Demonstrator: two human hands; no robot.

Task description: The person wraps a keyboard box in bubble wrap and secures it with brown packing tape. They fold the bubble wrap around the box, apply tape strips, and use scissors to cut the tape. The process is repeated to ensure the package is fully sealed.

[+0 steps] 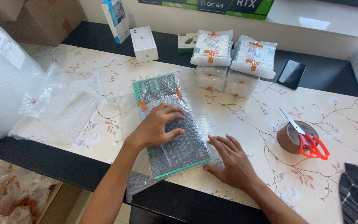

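Floral tablecloth [249, 120]: left hand [156, 126] and right hand [233, 159], fingers spread, seemingly press bubble-wrapped box [170, 124].

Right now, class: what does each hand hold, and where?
Nothing is gripped. The left hand presses flat on the bubble-wrapped box; the right hand rests against its lower right edge.

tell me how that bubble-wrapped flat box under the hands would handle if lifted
The flat box looks rigid, so it would likely lift stiffly. Its bubble wrap hangs loose at the edges and may slip or unfold. The left hand presses it flat, the right hand beside.
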